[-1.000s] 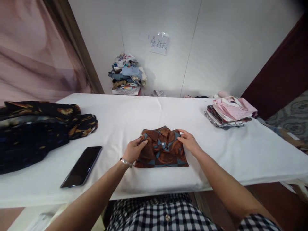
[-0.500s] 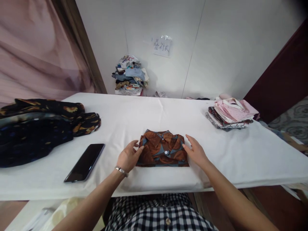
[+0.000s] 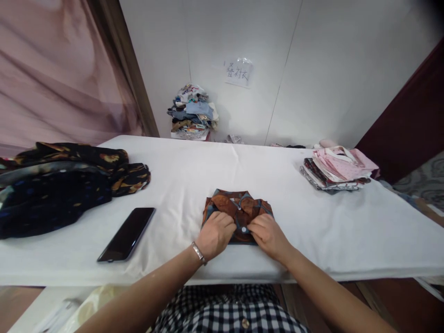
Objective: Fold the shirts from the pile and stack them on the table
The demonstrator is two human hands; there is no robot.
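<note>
A folded brown and blue patterned shirt (image 3: 222,202) lies on the white-covered table, collar away from me and a white button near its middle. My left hand (image 3: 215,235), with a metal bracelet at the wrist, has its fingers closed on the shirt front, left of the button. From the right, my right hand (image 3: 268,235) pinches the cloth close beside that button. Both hands hide parts of the shirt's lower half.
Left of the shirt is a black smartphone (image 3: 126,235). Dark printed garments (image 3: 58,199) are heaped at the far left. A folded stack of clothes (image 3: 342,169), pink on top, sits at the right. Another clothes pile (image 3: 194,113) stands by the wall beyond the table (image 3: 194,162).
Both hands have moved inward from the shirt's side edges onto its front and closed on the cloth. The view has shifted slightly.
</note>
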